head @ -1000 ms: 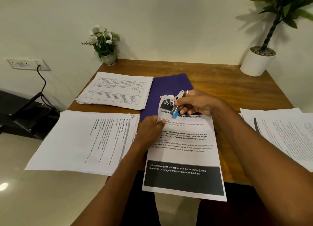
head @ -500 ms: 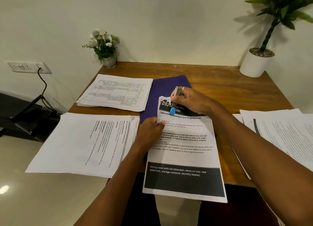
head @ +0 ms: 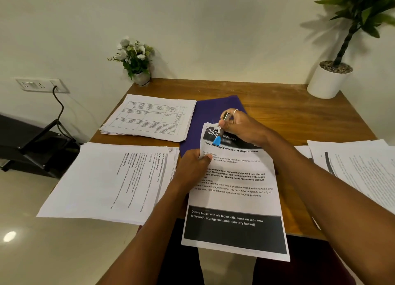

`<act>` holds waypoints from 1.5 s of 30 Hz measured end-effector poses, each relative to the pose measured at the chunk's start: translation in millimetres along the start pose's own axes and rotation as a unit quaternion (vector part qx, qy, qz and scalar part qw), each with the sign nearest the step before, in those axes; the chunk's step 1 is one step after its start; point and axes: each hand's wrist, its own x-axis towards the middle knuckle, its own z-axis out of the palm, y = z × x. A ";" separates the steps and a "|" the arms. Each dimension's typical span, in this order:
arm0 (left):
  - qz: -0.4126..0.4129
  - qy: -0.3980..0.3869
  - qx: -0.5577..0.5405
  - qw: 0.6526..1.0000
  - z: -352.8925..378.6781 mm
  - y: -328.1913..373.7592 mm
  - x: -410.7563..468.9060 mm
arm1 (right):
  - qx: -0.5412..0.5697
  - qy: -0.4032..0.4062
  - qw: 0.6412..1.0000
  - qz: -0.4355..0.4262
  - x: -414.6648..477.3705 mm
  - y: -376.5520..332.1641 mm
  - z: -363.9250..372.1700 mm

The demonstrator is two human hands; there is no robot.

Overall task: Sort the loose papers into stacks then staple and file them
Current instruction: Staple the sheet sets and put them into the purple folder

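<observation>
Lower L of frame: L stack [head: 111, 177] flat on desk [head: 288, 105], near end overhanging the edge, no change vs 1 s ago. Upper L: table-form stack [head: 149, 115] also untouched.

Centre-L: L hand [head: 192, 169] in same spot, thumb on top of L edge of centre set [head: 235, 188], other fingers hidden; reads as a pinch. Set lies mid-frame, near end hanging off desk, far end over purple folder [head: 213, 107].

Change is at set's top L corner. 1 s ago it curled up off the pile, now it lies lower w/ dark header band showing. Stapler [head: 221, 126] has swung from slanted to nearly upright in frame, blue end on that corner. R hand [head: 241, 126] wrapped round stapler, shifted slightly up-frame.

Read: squeeze under way or just made. Staple not visible, can't confirm. If bound, set goes to folder next.

Far R: R stack [head: 359, 167] flat, untouched
</observation>
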 end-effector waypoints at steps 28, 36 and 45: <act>0.053 0.006 -0.022 0.998 2.6 0.5 17.0 | 0.019 -0.115 0.992 0.037 -1.0 10.5 1.6; 0.032 0.016 -0.013 0.999 3.6 -2.0 17.9 | 0.079 -0.084 0.993 0.040 3.9 17.3 1.4; 0.023 0.021 0.005 1.000 5.2 -1.7 18.5 | 0.058 -0.044 0.996 0.045 3.8 23.5 10.4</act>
